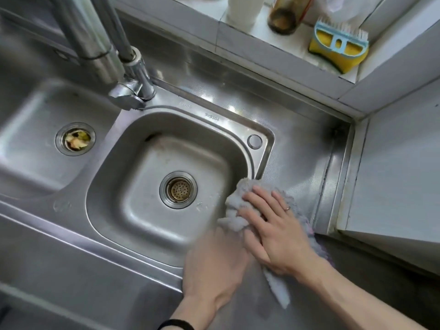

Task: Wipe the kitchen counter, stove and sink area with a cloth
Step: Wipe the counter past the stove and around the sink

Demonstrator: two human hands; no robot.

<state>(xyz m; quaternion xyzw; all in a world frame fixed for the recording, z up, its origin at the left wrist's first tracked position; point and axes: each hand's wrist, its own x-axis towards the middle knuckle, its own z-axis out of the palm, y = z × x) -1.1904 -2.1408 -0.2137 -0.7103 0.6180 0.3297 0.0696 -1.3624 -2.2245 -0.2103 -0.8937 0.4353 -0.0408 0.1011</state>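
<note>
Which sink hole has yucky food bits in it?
The left basin's drain, with yellowish scraps in it. The right drain near the cloth shows only a bare strainer.

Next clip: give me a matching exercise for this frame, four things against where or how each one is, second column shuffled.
Column one:
1. cloth
2. left basin's drain
3. right basin's drain
4. scrubbing sponge

Column two:
A. on the tiled ledge behind the sink
B. holds food scraps
C. pressed under the right hand
D. bare perforated strainer

Pairs: 1-C, 2-B, 3-D, 4-A
</note>
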